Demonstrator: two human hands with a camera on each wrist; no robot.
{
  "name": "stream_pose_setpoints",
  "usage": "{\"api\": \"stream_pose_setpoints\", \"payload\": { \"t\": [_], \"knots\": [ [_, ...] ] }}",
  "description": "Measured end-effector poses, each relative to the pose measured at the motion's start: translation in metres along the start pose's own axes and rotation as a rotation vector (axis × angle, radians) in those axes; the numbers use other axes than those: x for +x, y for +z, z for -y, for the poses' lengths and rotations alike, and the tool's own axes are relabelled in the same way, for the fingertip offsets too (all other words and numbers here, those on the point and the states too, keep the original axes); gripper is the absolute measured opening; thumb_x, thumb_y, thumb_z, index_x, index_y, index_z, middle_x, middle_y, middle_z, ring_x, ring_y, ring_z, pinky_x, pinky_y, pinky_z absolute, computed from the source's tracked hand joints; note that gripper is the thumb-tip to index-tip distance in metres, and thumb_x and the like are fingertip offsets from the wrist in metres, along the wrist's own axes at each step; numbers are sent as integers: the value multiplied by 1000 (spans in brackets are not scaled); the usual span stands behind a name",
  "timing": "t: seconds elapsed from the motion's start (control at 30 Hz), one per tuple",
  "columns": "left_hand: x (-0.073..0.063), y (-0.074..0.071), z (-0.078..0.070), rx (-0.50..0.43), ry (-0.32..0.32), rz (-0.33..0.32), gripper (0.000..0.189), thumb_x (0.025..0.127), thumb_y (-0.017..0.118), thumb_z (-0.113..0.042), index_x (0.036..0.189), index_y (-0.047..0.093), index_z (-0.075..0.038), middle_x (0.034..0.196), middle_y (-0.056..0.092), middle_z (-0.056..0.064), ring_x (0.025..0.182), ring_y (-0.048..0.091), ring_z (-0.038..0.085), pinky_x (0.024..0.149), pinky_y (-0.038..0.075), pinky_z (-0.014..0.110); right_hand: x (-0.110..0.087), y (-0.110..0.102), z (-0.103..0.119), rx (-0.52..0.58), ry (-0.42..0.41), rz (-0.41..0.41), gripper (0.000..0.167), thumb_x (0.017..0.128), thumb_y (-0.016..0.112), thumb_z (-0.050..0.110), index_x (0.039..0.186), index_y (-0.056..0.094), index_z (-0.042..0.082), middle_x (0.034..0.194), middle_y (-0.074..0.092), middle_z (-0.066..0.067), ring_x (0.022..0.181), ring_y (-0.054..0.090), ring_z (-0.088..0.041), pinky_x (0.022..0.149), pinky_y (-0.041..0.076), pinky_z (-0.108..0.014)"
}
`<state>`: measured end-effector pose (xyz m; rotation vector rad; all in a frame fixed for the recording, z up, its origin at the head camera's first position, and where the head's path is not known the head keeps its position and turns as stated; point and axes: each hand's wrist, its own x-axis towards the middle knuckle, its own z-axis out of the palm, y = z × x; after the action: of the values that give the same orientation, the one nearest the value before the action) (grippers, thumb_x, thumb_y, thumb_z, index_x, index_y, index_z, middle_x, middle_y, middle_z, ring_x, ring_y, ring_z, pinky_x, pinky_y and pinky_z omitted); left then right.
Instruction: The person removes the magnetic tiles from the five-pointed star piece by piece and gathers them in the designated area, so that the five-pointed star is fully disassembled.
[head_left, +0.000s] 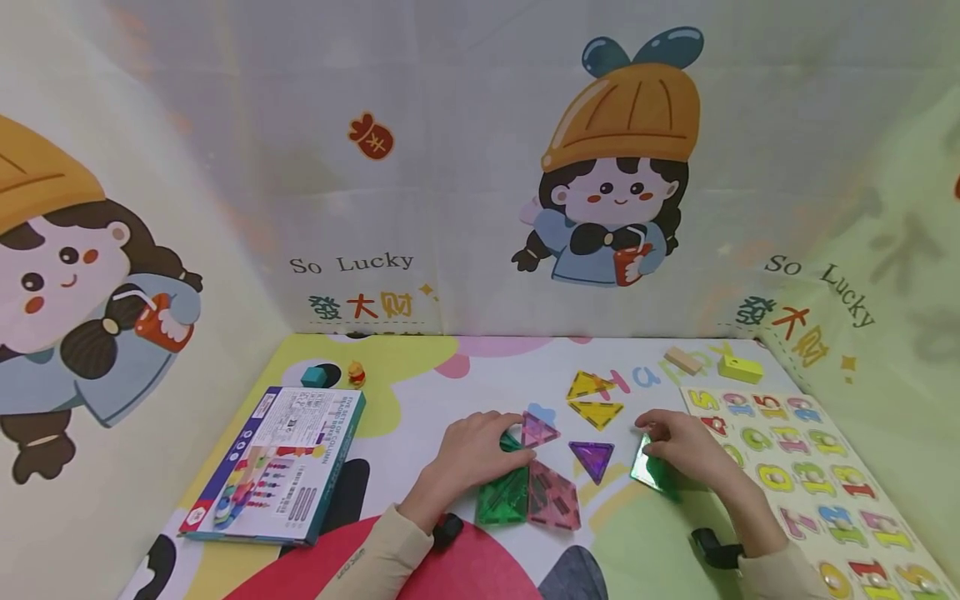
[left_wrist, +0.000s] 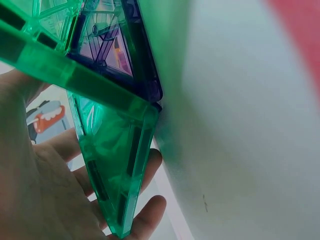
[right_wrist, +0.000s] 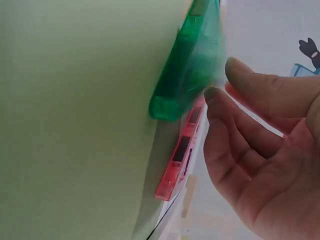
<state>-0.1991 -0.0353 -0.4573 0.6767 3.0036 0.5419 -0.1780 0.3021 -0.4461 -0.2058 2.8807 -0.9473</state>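
Note:
My left hand (head_left: 468, 458) curls around joined translucent magnetic tiles, its thumb and fingers at a green triangle tile (left_wrist: 112, 155). A green square tile (head_left: 502, 497) and a reddish-pink tile (head_left: 553, 497) lie joined beside it. A small pink triangle tile (head_left: 537, 430) touches the left fingertips. To the right, my right hand (head_left: 682, 446) holds another green tile (head_left: 651, 471) tilted at its fingertips; this tile (right_wrist: 187, 65) looks blurred in the right wrist view. A purple triangle tile (head_left: 592, 458) lies between the hands, with two yellow triangle tiles (head_left: 597, 413) behind it.
A boxed toy (head_left: 281, 467) lies on the left, with a teal block (head_left: 313, 377) and a small figurine (head_left: 356, 373) behind it. On the right is a number board (head_left: 817, 475). A yellow block (head_left: 740, 368) and a wooden block (head_left: 683, 360) stand behind that.

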Motion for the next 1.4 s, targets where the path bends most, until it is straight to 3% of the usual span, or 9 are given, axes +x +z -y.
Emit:
{"api": "stream_pose_setpoints", "payload": {
  "t": [0.13,0.33,0.57,0.67,0.8,1.0,1.2,1.4],
  "knots": [
    [0,0,0,5,3,5,65,84,55,-72,136,60,-34,121,69,-3,104,65,16,77,54,39,1,2,5,-14,25,-39,30,87,68,6,117,67,4,94,68,-5,82,56,-18,69,48,-29],
    [-1,0,1,21,14,-2,60,84,56,-71,129,65,-32,118,69,-4,102,66,15,76,54,37,12,12,26,-10,-29,-60,26,89,69,9,115,69,4,87,66,-3,78,55,-16,68,46,-28],
    [-1,2,2,15,43,-9,52,84,56,-70,115,73,-32,114,70,-5,99,65,14,73,54,36,43,43,65,13,-181,53,26,87,69,6,112,71,2,86,65,-2,75,55,-13,66,46,-24],
    [-1,3,2,11,55,-12,49,84,57,-71,108,75,-33,112,70,-5,97,66,13,71,53,35,57,57,79,-4,-230,125,38,84,70,3,121,68,3,83,60,-5,72,50,-14,63,43,-24],
    [-1,4,2,18,57,-7,47,84,57,-72,106,76,-35,112,70,-6,96,66,13,71,53,35,67,68,91,-88,-249,214,57,80,74,6,136,61,11,88,53,-7,74,44,-15,61,37,-25],
    [-1,3,1,36,63,-7,48,84,56,-72,106,76,-35,113,70,-6,96,66,14,70,53,36,76,73,96,-133,-267,249,58,78,75,7,135,62,10,92,52,-8,77,45,-16,64,37,-26],
    [-2,1,2,33,64,-21,45,84,57,-71,103,76,-34,111,70,-6,94,65,14,69,52,34,82,73,95,-50,-268,237,53,75,79,4,125,63,6,93,56,-8,81,48,-18,69,42,-29],
    [-3,-1,5,30,66,-21,45,84,58,-70,104,76,-34,110,70,-7,94,65,13,68,52,33,85,73,92,94,-215,202,42,77,77,-1,112,55,6,81,57,-8,68,50,-17,60,43,-28]
  ]
}}
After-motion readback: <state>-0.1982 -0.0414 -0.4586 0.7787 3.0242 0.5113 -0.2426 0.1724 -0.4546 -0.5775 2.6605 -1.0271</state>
